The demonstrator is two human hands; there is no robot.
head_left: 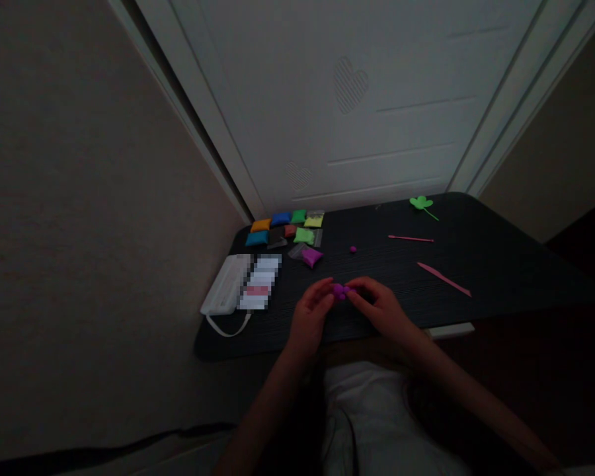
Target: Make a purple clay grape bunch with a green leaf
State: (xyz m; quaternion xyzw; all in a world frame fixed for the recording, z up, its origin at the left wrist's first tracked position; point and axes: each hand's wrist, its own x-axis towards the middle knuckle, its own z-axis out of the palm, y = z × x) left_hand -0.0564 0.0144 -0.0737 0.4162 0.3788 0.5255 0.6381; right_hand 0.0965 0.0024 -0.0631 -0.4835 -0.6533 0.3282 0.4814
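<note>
A small lumpy piece of purple modelling clay [340, 291] is pinched between my two hands above the front of the dark table. My left hand [315, 311] holds its left side, fingers curled and closed on it. From the right, my right hand [379, 304] grips the other side between thumb and fingertips. Part of the clay is hidden behind the fingers. Beyond my hands a tiny purple clay ball [353, 249] rests on the table. Back to the left of it lies a purple clay packet [311, 256] with a clear bag end.
Several coloured clay packets [280, 218] lie at the back left. A white box-like device [227, 284] and a blurred phone [260, 282] with a cable [229, 336] are at left. On the right are two pink modelling tools [410, 238] and a green clay clover [420, 203]. A white door [357, 145] stands behind.
</note>
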